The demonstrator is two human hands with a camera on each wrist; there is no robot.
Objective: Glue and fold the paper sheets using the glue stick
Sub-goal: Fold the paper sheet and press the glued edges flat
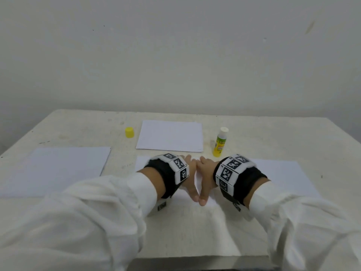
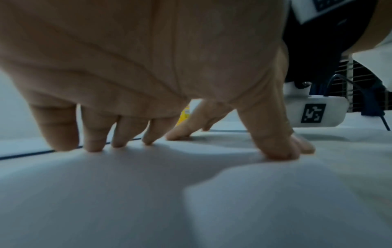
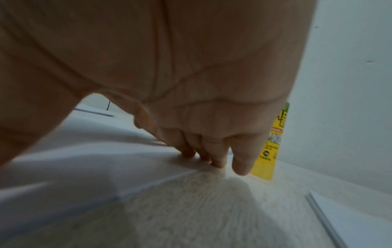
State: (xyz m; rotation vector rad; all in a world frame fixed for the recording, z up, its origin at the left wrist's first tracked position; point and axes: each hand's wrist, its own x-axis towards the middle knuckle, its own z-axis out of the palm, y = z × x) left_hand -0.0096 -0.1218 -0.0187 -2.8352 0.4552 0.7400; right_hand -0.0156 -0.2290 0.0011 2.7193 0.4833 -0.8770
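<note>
A white paper sheet (image 1: 207, 204) lies near the front middle of the table, and both hands press flat on it. My left hand (image 1: 191, 174) and right hand (image 1: 205, 173) lie side by side, thumbs touching, fingers pointing away. In the left wrist view the left hand (image 2: 135, 100) has its fingertips (image 2: 95, 146) and thumb down on the paper (image 2: 191, 201). In the right wrist view the right hand (image 3: 212, 117) presses its fingertips (image 3: 216, 161) along the sheet's edge (image 3: 63, 167). The uncapped glue stick (image 1: 220, 143) (image 3: 268, 151) stands upright just beyond the right hand. Its yellow cap (image 1: 129, 132) sits at the back left.
Three more white sheets lie on the pale table (image 1: 254, 133): one at the back centre (image 1: 170, 136), one on the left (image 1: 56, 169), one on the right (image 1: 279, 173) (image 3: 360, 218). A bare wall rises behind the table. The table's front edge (image 1: 195, 258) is close to my body.
</note>
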